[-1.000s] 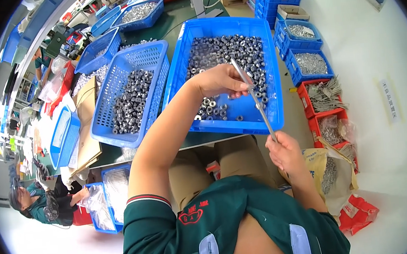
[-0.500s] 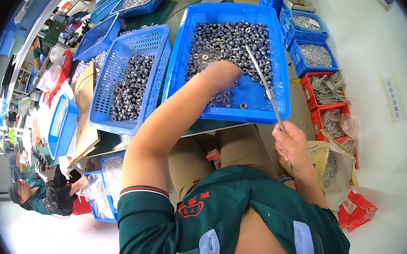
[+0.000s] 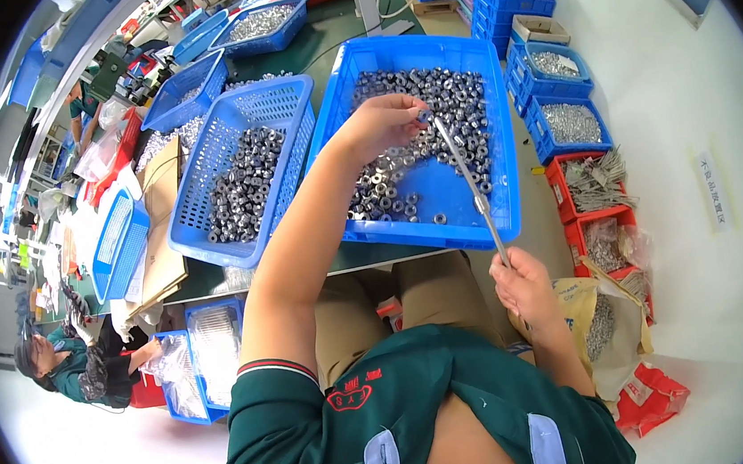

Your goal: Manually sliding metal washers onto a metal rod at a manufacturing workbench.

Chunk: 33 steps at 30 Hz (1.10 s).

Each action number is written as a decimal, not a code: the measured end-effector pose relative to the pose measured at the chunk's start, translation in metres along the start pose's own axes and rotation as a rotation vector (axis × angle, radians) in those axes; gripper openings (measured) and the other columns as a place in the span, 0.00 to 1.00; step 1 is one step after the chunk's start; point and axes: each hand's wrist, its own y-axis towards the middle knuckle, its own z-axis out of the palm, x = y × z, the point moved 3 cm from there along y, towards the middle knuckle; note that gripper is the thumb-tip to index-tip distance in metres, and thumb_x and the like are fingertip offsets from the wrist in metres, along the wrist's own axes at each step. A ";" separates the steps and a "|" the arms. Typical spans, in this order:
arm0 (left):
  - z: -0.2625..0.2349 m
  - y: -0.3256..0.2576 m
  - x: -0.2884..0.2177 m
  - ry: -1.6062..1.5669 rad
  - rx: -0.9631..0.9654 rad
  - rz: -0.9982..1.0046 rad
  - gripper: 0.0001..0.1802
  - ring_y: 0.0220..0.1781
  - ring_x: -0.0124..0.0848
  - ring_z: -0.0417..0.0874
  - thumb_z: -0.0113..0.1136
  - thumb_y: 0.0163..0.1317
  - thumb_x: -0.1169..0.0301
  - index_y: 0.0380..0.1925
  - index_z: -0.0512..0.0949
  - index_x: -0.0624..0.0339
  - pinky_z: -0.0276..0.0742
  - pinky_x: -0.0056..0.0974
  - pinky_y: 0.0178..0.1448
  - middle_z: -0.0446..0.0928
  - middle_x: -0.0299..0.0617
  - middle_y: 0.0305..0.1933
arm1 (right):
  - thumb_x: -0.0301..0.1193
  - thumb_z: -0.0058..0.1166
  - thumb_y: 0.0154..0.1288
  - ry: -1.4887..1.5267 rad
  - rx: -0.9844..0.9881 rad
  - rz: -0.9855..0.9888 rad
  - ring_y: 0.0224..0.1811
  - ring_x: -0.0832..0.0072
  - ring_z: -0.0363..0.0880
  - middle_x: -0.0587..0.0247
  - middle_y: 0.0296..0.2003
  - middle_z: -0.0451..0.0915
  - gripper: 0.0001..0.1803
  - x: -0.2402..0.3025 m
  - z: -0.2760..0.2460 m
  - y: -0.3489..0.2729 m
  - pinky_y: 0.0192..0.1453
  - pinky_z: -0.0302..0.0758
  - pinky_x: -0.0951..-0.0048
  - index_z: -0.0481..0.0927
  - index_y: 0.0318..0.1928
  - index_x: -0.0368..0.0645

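Observation:
My left hand is above the large blue bin, its thumb and fingers pinched on a small metal nut. That nut is right beside the upper tip of a slim metal rod with a collar partway along it; whether they touch, I cannot tell. My right hand grips the rod's lower end, just past the near edge of the bin. Inside the blue bin lie many loose dark and silver nuts, with bare blue floor showing near the front right.
Left of the bin stands a blue perforated basket of similar nuts, beside cardboard. Stacked blue crates and red bins of metal parts line the right side. A co-worker sits at far left.
My left hand has risen from low among the nuts to the rod's tip, now with a nut visible in its fingers. My right hand still holds the rod. The view has tilted slightly.

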 end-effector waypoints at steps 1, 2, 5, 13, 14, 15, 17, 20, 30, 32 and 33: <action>0.001 -0.002 -0.001 -0.093 0.025 -0.012 0.09 0.35 0.23 0.76 0.51 0.64 0.71 0.42 0.74 0.61 0.73 0.28 0.41 0.76 0.37 0.34 | 0.29 0.47 0.66 -0.003 0.003 -0.009 0.10 0.91 0.57 0.76 0.16 0.63 0.06 -0.001 -0.001 0.000 0.13 0.54 0.87 0.68 0.32 0.42; 0.003 -0.002 -0.002 -0.097 0.037 -0.015 0.09 0.35 0.24 0.75 0.49 0.65 0.71 0.42 0.74 0.62 0.73 0.28 0.42 0.74 0.37 0.34 | 0.29 0.47 0.66 -0.016 0.023 0.000 0.10 0.91 0.57 0.77 0.16 0.63 0.06 -0.002 -0.001 -0.001 0.13 0.54 0.87 0.68 0.32 0.42; 0.010 -0.006 -0.005 -0.092 0.060 -0.009 0.09 0.34 0.24 0.73 0.49 0.65 0.71 0.42 0.74 0.63 0.71 0.30 0.42 0.73 0.35 0.33 | 0.29 0.47 0.66 -0.029 0.040 0.002 0.10 0.91 0.57 0.77 0.16 0.63 0.06 -0.003 -0.001 0.001 0.12 0.54 0.88 0.68 0.32 0.42; 0.013 -0.009 -0.004 0.070 0.082 0.003 0.10 0.32 0.22 0.73 0.57 0.62 0.68 0.40 0.76 0.62 0.71 0.27 0.39 0.74 0.33 0.32 | 0.28 0.47 0.66 0.040 0.062 0.024 0.10 0.91 0.56 0.77 0.16 0.63 0.05 -0.001 -0.001 -0.002 0.12 0.54 0.88 0.69 0.33 0.42; 0.012 -0.009 -0.003 0.141 0.083 -0.020 0.11 0.32 0.22 0.73 0.57 0.62 0.67 0.39 0.76 0.62 0.71 0.28 0.40 0.74 0.33 0.32 | 0.28 0.47 0.66 0.074 0.081 0.040 0.10 0.91 0.56 0.77 0.16 0.63 0.05 0.000 0.000 -0.002 0.12 0.54 0.87 0.69 0.33 0.41; 0.015 -0.009 0.001 0.148 0.140 -0.059 0.11 0.32 0.22 0.74 0.59 0.61 0.66 0.39 0.77 0.62 0.71 0.28 0.39 0.75 0.33 0.32 | 0.28 0.47 0.66 0.107 0.100 0.057 0.10 0.91 0.56 0.77 0.16 0.63 0.05 0.001 0.000 -0.003 0.12 0.54 0.87 0.69 0.33 0.41; 0.028 -0.009 0.009 0.098 0.293 -0.121 0.14 0.34 0.22 0.76 0.63 0.58 0.65 0.39 0.77 0.62 0.72 0.28 0.38 0.76 0.34 0.32 | 0.28 0.47 0.66 0.072 0.070 0.027 0.10 0.91 0.56 0.77 0.16 0.63 0.05 0.003 0.006 0.001 0.12 0.54 0.87 0.69 0.33 0.41; 0.045 -0.011 0.018 0.137 0.386 -0.156 0.14 0.33 0.22 0.76 0.65 0.55 0.65 0.38 0.78 0.61 0.72 0.28 0.38 0.78 0.34 0.32 | 0.28 0.47 0.66 0.026 0.015 -0.014 0.10 0.90 0.57 0.76 0.16 0.63 0.06 0.006 0.012 0.009 0.12 0.54 0.87 0.69 0.33 0.40; -0.002 -0.018 -0.003 1.589 -0.085 -0.049 0.13 0.38 0.42 0.81 0.63 0.47 0.61 0.33 0.81 0.53 0.75 0.41 0.43 0.81 0.43 0.34 | 0.29 0.47 0.66 -0.004 -0.053 -0.017 0.10 0.91 0.57 0.77 0.16 0.63 0.06 0.001 0.003 0.002 0.13 0.54 0.87 0.69 0.33 0.40; 0.007 -0.029 -0.001 1.791 -0.053 -0.190 0.14 0.40 0.43 0.81 0.64 0.46 0.60 0.33 0.80 0.52 0.75 0.42 0.44 0.80 0.42 0.34 | 0.29 0.47 0.66 -0.005 -0.053 -0.017 0.10 0.91 0.57 0.77 0.16 0.63 0.06 0.001 0.002 0.001 0.13 0.54 0.88 0.69 0.33 0.40; 0.007 -0.031 0.005 1.829 -0.055 -0.240 0.16 0.40 0.44 0.80 0.66 0.45 0.60 0.33 0.78 0.53 0.75 0.44 0.43 0.80 0.43 0.35 | 0.29 0.47 0.66 -0.008 -0.053 -0.016 0.10 0.91 0.57 0.77 0.16 0.63 0.06 0.002 0.001 0.001 0.13 0.54 0.88 0.68 0.33 0.40</action>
